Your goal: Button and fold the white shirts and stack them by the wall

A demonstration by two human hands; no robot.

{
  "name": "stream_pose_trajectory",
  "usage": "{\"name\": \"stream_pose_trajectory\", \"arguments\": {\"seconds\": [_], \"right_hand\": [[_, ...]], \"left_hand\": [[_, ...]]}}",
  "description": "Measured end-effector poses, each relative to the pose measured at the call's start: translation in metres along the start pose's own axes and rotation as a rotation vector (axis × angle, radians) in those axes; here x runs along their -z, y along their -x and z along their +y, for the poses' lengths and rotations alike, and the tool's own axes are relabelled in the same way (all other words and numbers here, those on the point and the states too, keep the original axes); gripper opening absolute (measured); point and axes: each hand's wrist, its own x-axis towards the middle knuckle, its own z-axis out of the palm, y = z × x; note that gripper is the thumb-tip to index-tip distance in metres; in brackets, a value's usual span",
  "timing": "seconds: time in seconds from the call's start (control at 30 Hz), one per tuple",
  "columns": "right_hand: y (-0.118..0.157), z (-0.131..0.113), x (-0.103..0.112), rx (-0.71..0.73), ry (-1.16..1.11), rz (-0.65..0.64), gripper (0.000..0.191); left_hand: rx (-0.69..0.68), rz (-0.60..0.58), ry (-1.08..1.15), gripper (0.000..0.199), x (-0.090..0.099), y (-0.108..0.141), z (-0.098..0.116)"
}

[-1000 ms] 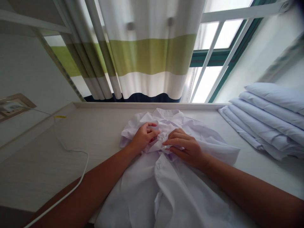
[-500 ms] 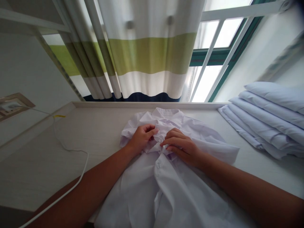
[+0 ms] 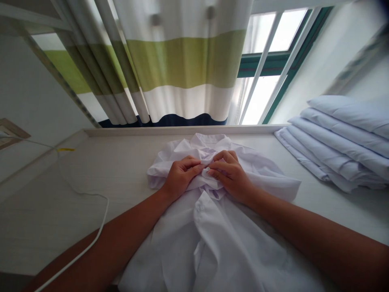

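A white button-up shirt (image 3: 179,239) lies in front of me, collar at the far end and lower part toward me. Its upper front is bunched under my fingers. My left hand (image 3: 181,175) pinches the shirt's front placket, thumb against fingers. Close beside it, my right hand (image 3: 232,175) also grips the cloth, with a small pale button (image 3: 208,169) at its fingertips. Below both hands the front edges spread apart, and a further button (image 3: 199,207) shows on the lower placket. The fabric right between the fingertips is partly hidden.
Folded white cloth items (image 3: 340,142) are stacked at the right on the pale wooden surface (image 3: 121,162). A white cable (image 3: 105,215) runs along the left, over my left forearm. Behind a low raised edge (image 3: 182,130) hang striped curtains (image 3: 188,65) beside a barred window (image 3: 258,93).
My right hand has moved up and closed on the cloth, bringing the fingertips of both hands nearer together. A button now shows between them. The view has shifted slightly.
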Motion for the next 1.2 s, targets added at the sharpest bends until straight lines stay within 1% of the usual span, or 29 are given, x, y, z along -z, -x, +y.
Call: {"name": "stream_pose_trajectory", "arguments": {"seconds": [0.17, 0.37, 0.57, 0.67, 0.8, 1.03, 1.2], "right_hand": [[0.000, 0.000, -0.001, -0.007, -0.008, 0.031, 0.010], [0.000, -0.001, 0.000, -0.047, -0.012, 0.042, 0.010], [-0.003, -0.005, 0.004, -0.059, -0.063, 0.081, 0.015], [-0.003, -0.007, 0.004, -0.042, -0.092, 0.078, 0.012], [-0.003, -0.009, 0.004, -0.054, -0.098, 0.089, 0.011], [-0.001, -0.010, 0.004, -0.019, -0.092, 0.108, 0.009], [-0.001, -0.011, 0.004, -0.025, -0.103, 0.096, 0.009]], "left_hand": [[0.111, -0.017, 0.133, 0.017, -0.003, 0.002, 0.001], [0.092, -0.034, 0.146, 0.013, -0.004, 0.003, 0.003], [0.204, -0.062, 0.249, 0.014, -0.005, 0.004, 0.000], [0.245, -0.090, 0.296, 0.014, -0.004, 0.003, -0.004], [0.285, -0.115, 0.345, 0.013, -0.002, 0.002, -0.008], [0.316, -0.132, 0.343, 0.012, -0.001, 0.001, -0.009], [0.291, -0.164, 0.268, 0.016, -0.001, 0.002, -0.007]]}}
